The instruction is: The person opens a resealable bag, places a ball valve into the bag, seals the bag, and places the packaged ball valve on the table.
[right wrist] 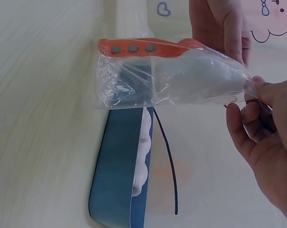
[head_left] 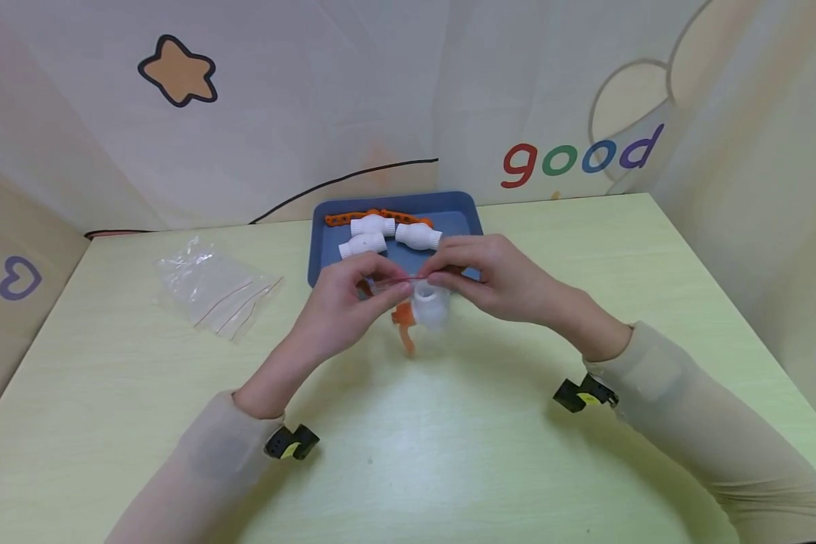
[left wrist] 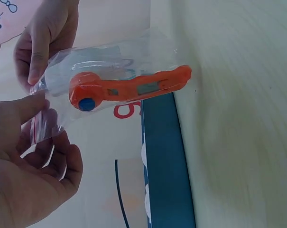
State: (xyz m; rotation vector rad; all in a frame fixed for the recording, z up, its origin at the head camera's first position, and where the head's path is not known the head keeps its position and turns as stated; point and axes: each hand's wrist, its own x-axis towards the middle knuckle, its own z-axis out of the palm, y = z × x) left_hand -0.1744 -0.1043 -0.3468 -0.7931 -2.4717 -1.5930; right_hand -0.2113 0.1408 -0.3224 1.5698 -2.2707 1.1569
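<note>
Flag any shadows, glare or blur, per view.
Head: soft shadows from the forearms on the tabletop; the bagged white fitting looks smeared; glints on the loose zip bags. Left wrist: dimmer than the head view, pale reflections on the held zip bag. Right wrist: also dimmer, bright glints on that bag's crinkled end.

A clear plastic bag [right wrist: 105,97] with a thin red line along its top hangs above the table, by the near side of the tray, that top edge pinched by the left hand [head_left: 343,298] and the right hand [head_left: 493,279]. Its film is glossy and creased. Inside, on the left, an orange handle [left wrist: 126,89] points downward, its broad rounded upper end bearing a blue round spot. Right beside it sits a white fitting [head_left: 430,304], a round opening facing upward.
</note>
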